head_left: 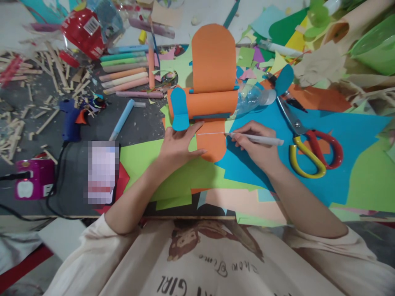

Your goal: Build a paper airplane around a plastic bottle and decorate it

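An orange paper airplane model (212, 105) lies before me, with a rolled body, rounded wings and a blue propeller (180, 109) at its left end. A clear plastic bottle (254, 98) shows at its right end. My left hand (182, 146) rests at the near wing (211, 148), thumb and fingers spread apart on its left side. In my right hand (254, 142) is a pale marker pen (265, 139), its tip at the right end of a thin light line drawn across that wing.
Red-and-yellow scissors (314, 150) lie on blue paper (336, 185) at right. Left are a blue glue gun (70, 119) with its cord, a phone (103, 172), a purple box (34, 179) and scattered sticks (55, 61). Several markers (126, 78) and a red container (83, 33) sit farther back.
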The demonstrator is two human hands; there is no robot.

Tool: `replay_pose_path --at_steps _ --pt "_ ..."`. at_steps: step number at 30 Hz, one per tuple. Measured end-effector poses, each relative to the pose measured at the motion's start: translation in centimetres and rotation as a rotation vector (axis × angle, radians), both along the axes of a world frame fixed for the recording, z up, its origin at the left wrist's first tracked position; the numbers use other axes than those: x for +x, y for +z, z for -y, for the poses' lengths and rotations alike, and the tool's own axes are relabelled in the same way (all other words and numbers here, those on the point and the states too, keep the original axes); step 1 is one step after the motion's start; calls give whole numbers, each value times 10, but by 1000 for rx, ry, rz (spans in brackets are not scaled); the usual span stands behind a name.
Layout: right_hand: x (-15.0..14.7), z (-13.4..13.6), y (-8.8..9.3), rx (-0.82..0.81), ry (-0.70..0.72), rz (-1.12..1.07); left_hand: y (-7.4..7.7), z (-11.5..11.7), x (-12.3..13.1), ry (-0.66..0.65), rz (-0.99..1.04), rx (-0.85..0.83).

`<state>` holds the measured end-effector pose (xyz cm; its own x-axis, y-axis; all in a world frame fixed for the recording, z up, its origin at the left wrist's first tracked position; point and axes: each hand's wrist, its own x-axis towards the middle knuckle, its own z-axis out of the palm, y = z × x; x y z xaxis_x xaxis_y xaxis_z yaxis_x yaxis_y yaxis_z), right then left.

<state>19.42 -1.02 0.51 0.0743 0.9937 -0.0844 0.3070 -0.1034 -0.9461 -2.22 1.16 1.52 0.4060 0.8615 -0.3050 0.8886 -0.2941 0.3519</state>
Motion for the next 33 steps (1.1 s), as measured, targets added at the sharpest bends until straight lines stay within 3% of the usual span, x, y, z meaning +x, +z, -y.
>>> replay_pose_path --at_steps 15,24,33 --pt "-3 7 -1 92 72 141 2 0 2 22 -10 -56" --pt "-3 9 -1 158 131 183 -2 1 -1 -3 11 -4" --pt "-5 10 -4 328 174 234 0 1 -2 -23 -9 -11"
